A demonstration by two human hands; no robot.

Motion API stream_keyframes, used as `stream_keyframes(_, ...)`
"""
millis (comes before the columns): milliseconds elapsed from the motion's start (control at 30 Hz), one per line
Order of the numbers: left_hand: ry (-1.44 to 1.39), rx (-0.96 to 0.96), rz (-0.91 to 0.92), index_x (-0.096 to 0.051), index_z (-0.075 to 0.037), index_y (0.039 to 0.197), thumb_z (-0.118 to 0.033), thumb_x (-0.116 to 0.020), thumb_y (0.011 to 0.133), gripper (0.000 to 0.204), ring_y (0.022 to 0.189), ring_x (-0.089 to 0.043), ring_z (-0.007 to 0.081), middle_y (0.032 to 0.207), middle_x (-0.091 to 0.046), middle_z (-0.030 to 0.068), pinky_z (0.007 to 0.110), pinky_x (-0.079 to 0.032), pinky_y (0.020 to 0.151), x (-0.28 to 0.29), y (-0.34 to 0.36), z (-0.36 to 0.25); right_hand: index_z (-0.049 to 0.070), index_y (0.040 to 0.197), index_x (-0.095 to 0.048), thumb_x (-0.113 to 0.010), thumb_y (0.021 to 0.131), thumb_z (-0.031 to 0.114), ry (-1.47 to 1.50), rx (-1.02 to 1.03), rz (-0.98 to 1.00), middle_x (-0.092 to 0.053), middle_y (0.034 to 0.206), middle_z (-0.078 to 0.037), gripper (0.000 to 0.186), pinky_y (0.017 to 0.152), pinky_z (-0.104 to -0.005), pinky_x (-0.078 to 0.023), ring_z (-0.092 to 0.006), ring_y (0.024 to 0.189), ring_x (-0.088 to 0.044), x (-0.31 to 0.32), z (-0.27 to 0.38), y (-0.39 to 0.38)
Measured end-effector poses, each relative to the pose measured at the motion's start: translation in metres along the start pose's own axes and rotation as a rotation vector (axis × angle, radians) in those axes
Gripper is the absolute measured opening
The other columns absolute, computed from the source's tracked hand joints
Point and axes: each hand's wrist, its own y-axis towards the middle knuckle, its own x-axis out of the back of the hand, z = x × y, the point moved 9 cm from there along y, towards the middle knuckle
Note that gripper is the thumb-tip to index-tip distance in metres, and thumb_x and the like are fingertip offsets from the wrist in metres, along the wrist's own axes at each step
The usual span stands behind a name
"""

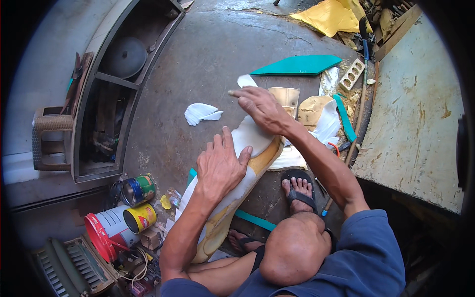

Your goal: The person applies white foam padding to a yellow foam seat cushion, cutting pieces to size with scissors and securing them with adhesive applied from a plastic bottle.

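- Foam piece (237, 193), one, long, yellow and white: slanting over the near part of the floor (166, 94), its far end toward the floor's middle; what it rests on cannot be told.
- White layer (250, 136), one: over the upper side of the foam piece, at its far end.
- Left hand (221, 166), bare: palm down on the white layer, fingers stretched, thumb spread wide.
- Right hand (264, 110), bare: above the far end of the foam piece, fingers extended and close together, pointing left; contact under the palm hidden.
- White scraps, two: one (202, 114) lying apart beyond the left hand, one (246, 80) just beyond the right fingertips.
- Green sheet (297, 65), one, long, pointed: toward the floor's far edge.
- Green strip (345, 119), one, narrow: near the floor's right edge.
- Block (352, 74), one, pale, four holes: near the floor's far right corner.
- Bucket (110, 225), white with red rim, tipped over: by the floor's near left corner.
- Tin (140, 218), yellow: just beside the bucket.
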Motion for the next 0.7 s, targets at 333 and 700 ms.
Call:
stream_keyframes(333, -0.095, 0.103, 0.143, -0.053, 0.002, 0.123, -0.053, -0.052, 0.1, 0.06, 0.104, -0.065, 0.044, 0.112, -0.062, 0.0261, 0.054, -0.053, 0.085, 0.001, -0.004, 0.01, 0.006, 0.136, -0.062, -0.046, 0.105, 0.05, -0.245, -0.016, 0.096, -0.063, 0.133, -0.019, 0.056, 0.108, -0.0453, -0.045, -0.0375, 0.127, -0.058, 0.006, 0.005, -0.02)
stream_keyframes(700, -0.14, 0.082, 0.08, -0.053, 0.003, 0.126, -0.054, -0.054, 0.098, 0.063, 0.104, -0.064, 0.0424, 0.11, -0.06, 0.0241, 0.053, -0.053, 0.086, 0.004, -0.006, 0.015, -0.005, 0.14, -0.055, -0.067, 0.093, 0.054, 0.27, -0.677, -0.098, -0.07, 0.117, -0.03, 0.076, 0.1, -0.0487, -0.05, -0.0422, 0.114, -0.067, 0.018, -0.059, -0.04)
